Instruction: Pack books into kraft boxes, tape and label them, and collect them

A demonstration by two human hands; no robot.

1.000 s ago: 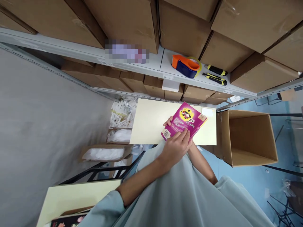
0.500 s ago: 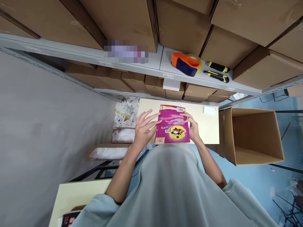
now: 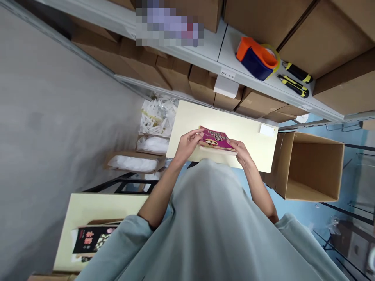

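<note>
A purple paperback book [image 3: 217, 139] is held tilted over the pale yellow table [image 3: 187, 117], its pale page edges facing me. Fingers of my left hand [image 3: 187, 145] pinch its left end. At the opposite end, my right hand [image 3: 240, 151] grips the corner, thumb on the cover. Dark lettering and a round pale picture show on the cover. A small white card or box [image 3: 266, 130] lies on the table, right of the book.
An open cardboard box [image 3: 315, 168] stands right of the table. On the shelf are a tape dispenser [image 3: 256, 58] and two utility knives [image 3: 293, 86]. Bins of white packing material [image 3: 158, 117] stand left. Behind my left arm, books [image 3: 92, 239] lie on another table [image 3: 66, 230].
The book has been turned so a different cover and its page edges show. Both hands have closed on its ends. My view has shifted, showing more of the books at lower left.
</note>
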